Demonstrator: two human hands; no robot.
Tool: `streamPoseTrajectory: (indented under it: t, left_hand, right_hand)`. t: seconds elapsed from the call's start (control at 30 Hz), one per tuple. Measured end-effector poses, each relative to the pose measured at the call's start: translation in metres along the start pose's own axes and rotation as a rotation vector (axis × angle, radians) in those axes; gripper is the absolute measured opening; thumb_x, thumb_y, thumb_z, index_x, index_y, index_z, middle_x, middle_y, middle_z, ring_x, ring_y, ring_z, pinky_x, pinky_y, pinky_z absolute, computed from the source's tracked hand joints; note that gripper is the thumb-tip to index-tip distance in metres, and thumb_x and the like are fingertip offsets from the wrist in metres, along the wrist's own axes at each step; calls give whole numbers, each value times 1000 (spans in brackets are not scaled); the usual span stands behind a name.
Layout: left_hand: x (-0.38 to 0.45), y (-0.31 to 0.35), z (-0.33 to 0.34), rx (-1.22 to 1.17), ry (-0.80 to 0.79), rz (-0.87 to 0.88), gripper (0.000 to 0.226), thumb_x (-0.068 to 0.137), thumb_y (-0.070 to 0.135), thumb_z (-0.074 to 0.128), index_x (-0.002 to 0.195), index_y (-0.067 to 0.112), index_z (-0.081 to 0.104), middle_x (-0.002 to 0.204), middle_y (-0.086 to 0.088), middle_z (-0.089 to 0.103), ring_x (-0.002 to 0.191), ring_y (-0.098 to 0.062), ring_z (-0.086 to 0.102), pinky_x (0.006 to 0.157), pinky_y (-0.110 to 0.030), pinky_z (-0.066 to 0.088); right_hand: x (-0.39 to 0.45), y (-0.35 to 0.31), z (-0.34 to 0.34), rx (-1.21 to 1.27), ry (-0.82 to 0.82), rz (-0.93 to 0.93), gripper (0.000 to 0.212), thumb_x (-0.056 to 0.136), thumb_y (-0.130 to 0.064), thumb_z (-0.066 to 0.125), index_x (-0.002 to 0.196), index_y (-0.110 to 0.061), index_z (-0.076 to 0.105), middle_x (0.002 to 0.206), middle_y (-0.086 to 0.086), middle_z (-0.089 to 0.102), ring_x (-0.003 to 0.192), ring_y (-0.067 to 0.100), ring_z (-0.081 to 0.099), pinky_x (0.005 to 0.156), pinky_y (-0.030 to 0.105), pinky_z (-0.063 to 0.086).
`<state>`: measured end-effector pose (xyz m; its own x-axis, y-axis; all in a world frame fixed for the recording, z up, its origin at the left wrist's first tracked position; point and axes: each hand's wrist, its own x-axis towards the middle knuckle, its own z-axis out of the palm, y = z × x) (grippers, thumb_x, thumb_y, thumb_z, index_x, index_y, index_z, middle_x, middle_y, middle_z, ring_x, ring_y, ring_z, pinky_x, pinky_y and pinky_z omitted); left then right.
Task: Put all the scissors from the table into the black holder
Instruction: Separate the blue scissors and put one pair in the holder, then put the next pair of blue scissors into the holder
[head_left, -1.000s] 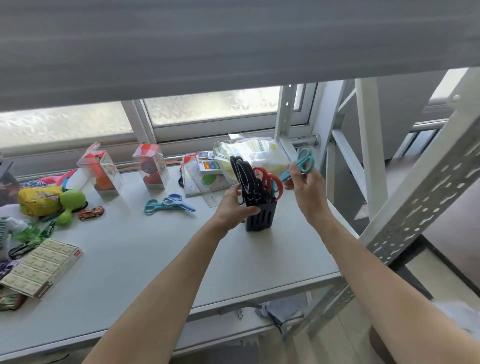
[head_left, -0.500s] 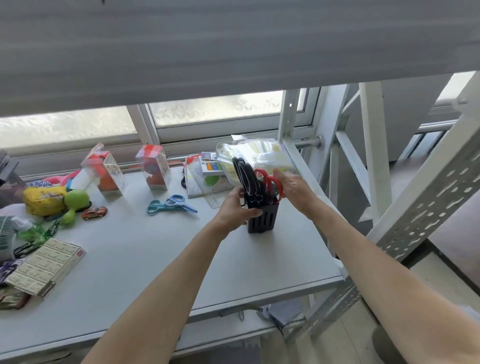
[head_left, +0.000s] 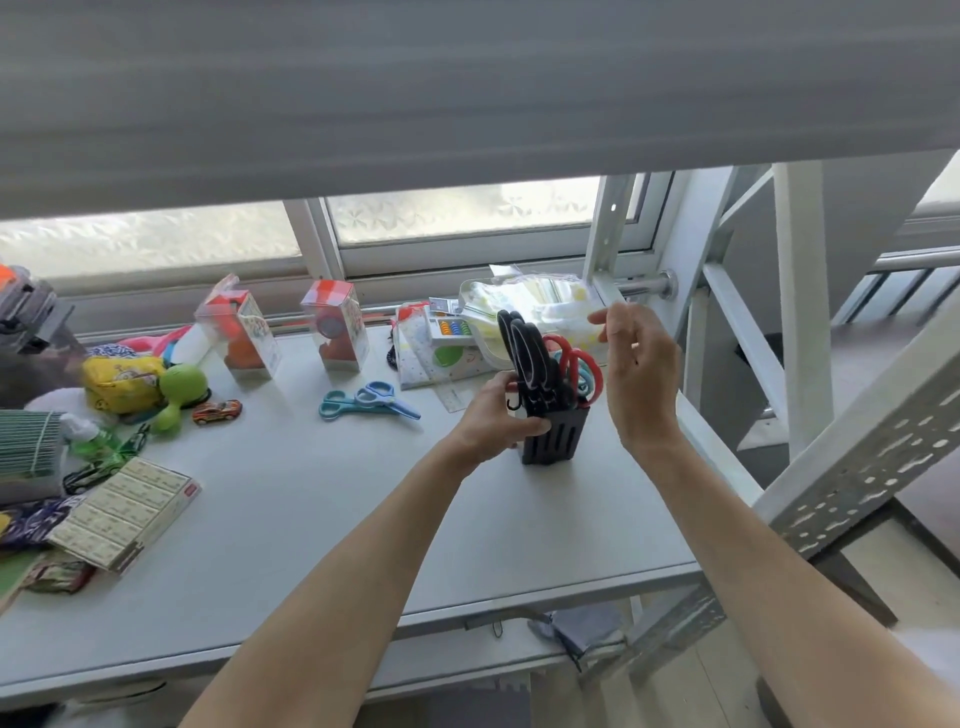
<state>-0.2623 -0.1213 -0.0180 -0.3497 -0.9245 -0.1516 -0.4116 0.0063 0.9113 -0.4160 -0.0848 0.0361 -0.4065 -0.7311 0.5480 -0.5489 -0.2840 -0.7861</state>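
Note:
The black holder (head_left: 558, 438) stands on the white table (head_left: 311, 519) near its right side. Black-handled scissors (head_left: 524, 348), red-handled scissors (head_left: 576, 361) and teal-handled scissors (head_left: 586, 378) stick out of it. My left hand (head_left: 496, 418) grips the holder's left side. My right hand (head_left: 636, 374) hovers just right of the handles, fingers apart, holding nothing. A teal pair of scissors (head_left: 340, 405) and a blue pair of scissors (head_left: 387, 397) lie together on the table, left of the holder.
Two clear toy boxes (head_left: 241, 332) (head_left: 335, 332), a plastic bag (head_left: 530, 306) and a small abacus (head_left: 449, 330) line the window side. Toys, a toy car (head_left: 217, 411) and a flat carton (head_left: 127, 512) crowd the left. A perforated metal rack post (head_left: 852, 467) rises at right.
My right hand lowered the teal scissors into the holder, let go of them, and has lifted away open. My left hand stayed on the holder.

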Motion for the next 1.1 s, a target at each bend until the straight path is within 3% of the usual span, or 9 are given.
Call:
streamPoseTrajectory:
  t: [0.13, 0.23, 0.33, 0.43, 0.57, 0.63, 0.77, 1.0, 1.1]
  left_hand:
    - [-2, -18, -17, 38, -68, 11, 73, 86, 11, 73, 150, 21, 40, 142, 8, 47, 80, -11, 63, 59, -15, 52]
    - [-6, -45, -43, 9, 112, -3, 50, 90, 3, 63, 139, 9, 55, 137, -5, 59, 66, -12, 62, 58, -18, 53]
    - [-10, -80, -76, 26, 461, -149, 39, 90, -3, 53, 126, 6, 62, 125, -13, 65, 87, -23, 67, 82, -33, 57]
    - [-12, -106, -109, 151, 635, -277, 45, 89, -3, 50, 132, 7, 59, 136, -18, 52, 119, -35, 58, 109, -34, 41]
    - [-6, -119, -138, 266, 560, -378, 58, 90, 0, 50, 147, 8, 45, 145, -22, 38, 127, -40, 51, 113, -38, 39]
    - [1, -123, -148, 299, 486, -401, 66, 88, 1, 50, 152, 12, 38, 149, -20, 34, 131, -39, 48, 111, -43, 43]
    - [11, -128, -160, 349, 368, -436, 75, 90, 1, 49, 159, 22, 26, 154, -17, 29, 136, -34, 44, 112, -34, 37]
    - [10, -133, -162, 481, 347, -394, 62, 90, -4, 45, 148, 18, 46, 148, -17, 32, 126, -37, 54, 105, -33, 43]
    - [3, -131, -156, 525, 350, -361, 54, 90, -2, 46, 139, 19, 53, 140, -16, 36, 119, -37, 58, 104, -33, 45]
  right_hand:
    - [-27, -38, 20, 52, -88, -170, 30, 103, -18, 40, 90, -7, 64, 83, -3, 60, 72, 7, 56, 64, 20, 43]
    - [-51, -49, 48, 86, -230, -201, 33, 101, -24, 38, 87, -6, 63, 83, 1, 61, 74, 11, 56, 67, 22, 44]
    - [-68, -40, 84, 39, -362, -153, 37, 101, -28, 37, 90, -7, 65, 89, 4, 63, 80, 18, 59, 71, 34, 48]
    - [-74, -25, 123, -100, -525, -34, 33, 101, -25, 39, 104, -9, 68, 102, 7, 63, 89, 24, 60, 78, 36, 47]
    - [-70, -21, 169, -326, -809, 18, 35, 100, -25, 42, 129, -12, 57, 130, 9, 53, 112, 29, 55, 93, 37, 43]
    - [-65, -25, 191, -428, -911, 6, 38, 100, -22, 42, 135, -11, 52, 133, 11, 49, 115, 32, 53, 96, 39, 42]
    - [-56, -28, 222, -563, -1059, -29, 48, 96, -13, 42, 144, -21, 40, 134, 13, 44, 117, 34, 52, 94, 39, 42]
    - [-57, -15, 232, -701, -1128, 45, 46, 93, -8, 40, 139, -14, 40, 131, 18, 42, 120, 38, 50, 97, 44, 43]
    - [-66, -8, 225, -689, -1067, 14, 41, 93, -5, 43, 133, -14, 43, 128, 17, 45, 114, 37, 53, 89, 42, 45]
